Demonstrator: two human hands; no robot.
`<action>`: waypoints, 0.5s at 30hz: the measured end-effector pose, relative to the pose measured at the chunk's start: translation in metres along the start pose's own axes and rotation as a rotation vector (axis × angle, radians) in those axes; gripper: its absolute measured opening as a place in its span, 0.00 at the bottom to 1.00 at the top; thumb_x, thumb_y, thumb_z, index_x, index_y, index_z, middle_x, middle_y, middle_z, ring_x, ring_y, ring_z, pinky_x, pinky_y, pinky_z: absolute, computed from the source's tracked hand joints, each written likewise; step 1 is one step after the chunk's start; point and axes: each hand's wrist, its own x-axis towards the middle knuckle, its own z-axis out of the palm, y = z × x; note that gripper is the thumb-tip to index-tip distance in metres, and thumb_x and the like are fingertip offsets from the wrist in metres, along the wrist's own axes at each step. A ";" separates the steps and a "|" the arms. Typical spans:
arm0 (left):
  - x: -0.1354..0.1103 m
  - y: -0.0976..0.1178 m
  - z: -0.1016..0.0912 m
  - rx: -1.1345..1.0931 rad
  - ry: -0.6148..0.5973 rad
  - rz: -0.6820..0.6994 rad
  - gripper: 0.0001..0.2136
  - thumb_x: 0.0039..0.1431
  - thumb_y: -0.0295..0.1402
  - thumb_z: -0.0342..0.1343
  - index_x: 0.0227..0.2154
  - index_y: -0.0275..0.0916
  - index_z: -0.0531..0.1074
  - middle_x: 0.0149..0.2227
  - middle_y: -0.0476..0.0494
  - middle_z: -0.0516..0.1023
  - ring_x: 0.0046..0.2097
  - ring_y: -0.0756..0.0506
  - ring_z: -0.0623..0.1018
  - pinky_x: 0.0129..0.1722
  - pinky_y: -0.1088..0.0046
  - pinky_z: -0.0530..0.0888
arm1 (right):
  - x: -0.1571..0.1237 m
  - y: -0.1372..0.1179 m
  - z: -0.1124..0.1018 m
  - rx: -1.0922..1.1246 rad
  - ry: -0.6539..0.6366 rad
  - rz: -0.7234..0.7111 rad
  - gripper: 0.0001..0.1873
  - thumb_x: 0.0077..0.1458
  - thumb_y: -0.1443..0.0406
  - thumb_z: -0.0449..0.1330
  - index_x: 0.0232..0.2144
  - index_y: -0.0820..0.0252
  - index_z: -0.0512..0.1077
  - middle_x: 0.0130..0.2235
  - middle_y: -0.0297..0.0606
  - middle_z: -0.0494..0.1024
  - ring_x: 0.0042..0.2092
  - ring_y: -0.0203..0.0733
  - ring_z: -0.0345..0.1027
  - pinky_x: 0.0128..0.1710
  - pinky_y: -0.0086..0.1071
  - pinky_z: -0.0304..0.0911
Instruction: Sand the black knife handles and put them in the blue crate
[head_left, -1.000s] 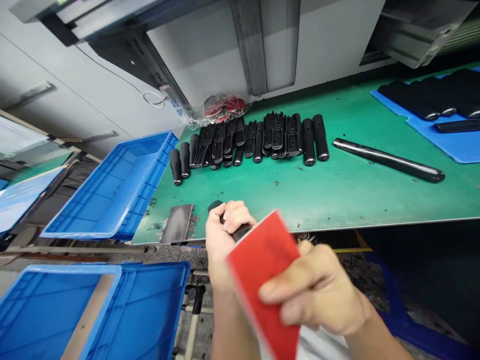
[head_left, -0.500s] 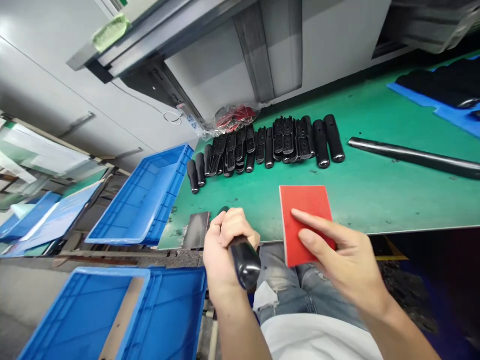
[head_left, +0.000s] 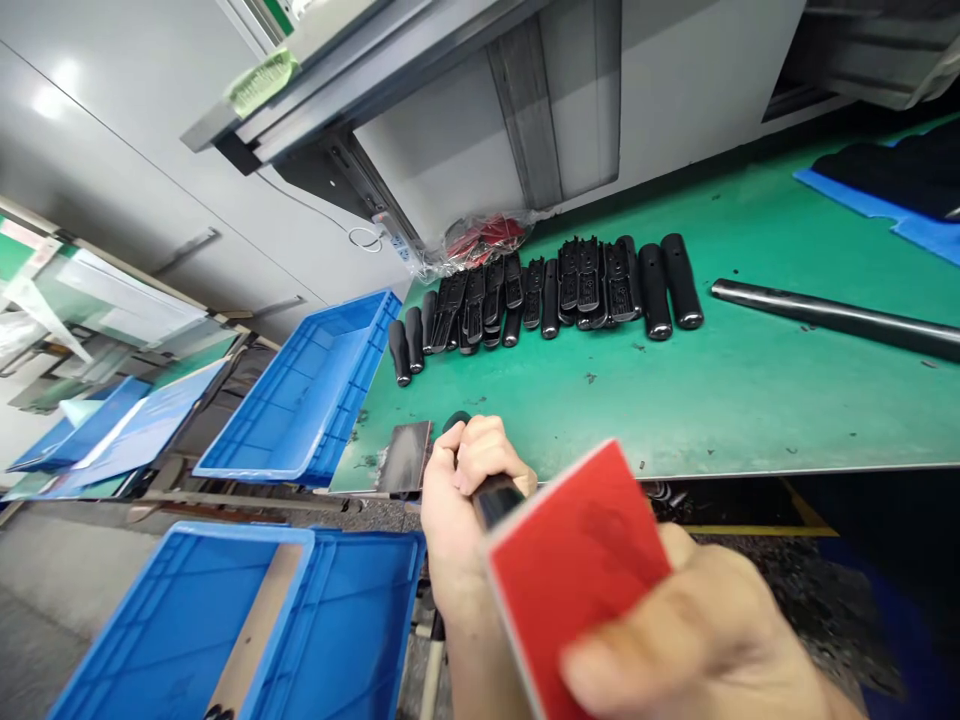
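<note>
My left hand (head_left: 461,490) is closed round a glossy black handle (head_left: 491,495), just in front of the near edge of the green table (head_left: 750,390). Most of the handle is covered by my fingers and by a red flat pad (head_left: 574,565). My right hand (head_left: 697,640) grips that pad from below and holds it, tilted, over the handle's lower end. The right hand is blurred by motion. A row of several more black handles and ribbed black parts (head_left: 555,290) lies across the table's far left.
A long dark metal rod (head_left: 832,315) lies at the right. A blue mat with black parts (head_left: 900,185) is at the far right. Blue crates stand left of the table (head_left: 300,400) and below it (head_left: 225,620). A worn abrasive sheet (head_left: 405,455) lies at the table's edge.
Half a second ago my right hand rested the red pad flat on the table's edge. It has since brought it back down over the handle. My left hand barely moved.
</note>
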 end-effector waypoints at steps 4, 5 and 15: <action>-0.024 0.009 0.006 -0.367 -0.069 -0.139 0.14 0.72 0.28 0.45 0.27 0.40 0.58 0.17 0.61 0.61 0.14 0.62 0.65 0.11 0.99 0.56 | 0.017 0.013 -0.020 -0.468 0.560 -0.125 0.11 0.66 0.61 0.66 0.51 0.44 0.79 0.52 0.29 0.78 0.56 0.45 0.71 0.62 0.35 0.65; -0.027 0.013 0.007 -0.453 -0.116 -0.173 0.10 0.72 0.31 0.48 0.31 0.41 0.61 0.18 0.61 0.61 0.14 0.61 0.65 0.09 0.97 0.55 | 0.016 0.013 -0.023 -0.470 0.641 -0.131 0.17 0.65 0.60 0.67 0.55 0.43 0.76 0.57 0.28 0.74 0.60 0.46 0.66 0.64 0.36 0.61; -0.006 0.009 -0.018 -0.402 -0.200 -0.074 0.17 0.73 0.46 0.45 0.46 0.38 0.69 0.26 0.52 0.72 0.26 0.54 0.75 0.25 0.83 0.75 | -0.020 0.000 -0.040 0.383 0.506 0.056 0.40 0.52 0.68 0.75 0.63 0.42 0.66 0.38 0.34 0.73 0.35 0.39 0.66 0.37 0.29 0.71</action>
